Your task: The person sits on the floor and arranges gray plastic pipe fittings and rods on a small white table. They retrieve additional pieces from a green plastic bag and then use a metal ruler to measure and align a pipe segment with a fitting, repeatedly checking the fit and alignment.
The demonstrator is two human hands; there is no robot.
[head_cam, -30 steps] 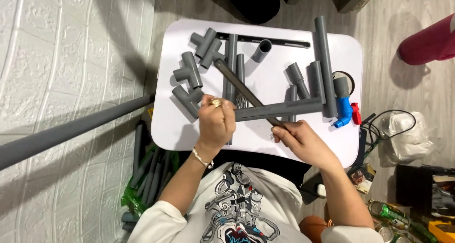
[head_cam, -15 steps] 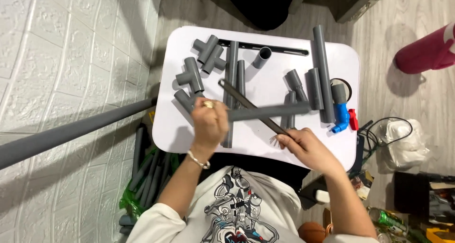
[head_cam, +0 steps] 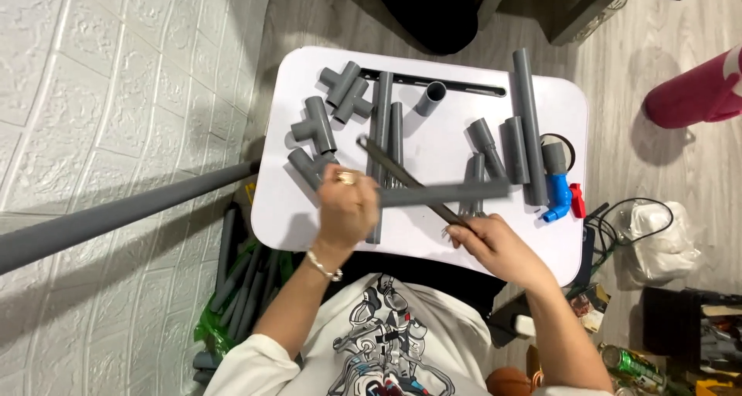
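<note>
The head view looks straight down on a small white table (head_cam: 433, 145) strewn with grey pipe parts. At far left, off the table, a long grey pipe (head_cam: 116, 214) slants across the white tiled wall and floor. On the table's left part lie tee fittings (head_cam: 318, 125) and a cross fitting (head_cam: 345, 91), pushed aside, it seems, to keep the middle free. The left hand (head_cam: 348, 207) is closed around one end of a grey pipe piece (head_cam: 444, 193), holding it level above the near part of the table so it stays steady. Across that piece runs a thin dark file-like tool (head_cam: 410, 183), its far tip pointing up-left; the right hand (head_cam: 495, 241) grips its near end with fingers wrapped shut. Further right lie short pipe lengths (head_cam: 514, 149), a long upright pipe (head_cam: 529, 125) and a blue valve with a red handle (head_cam: 558, 199) near the edge.
</note>
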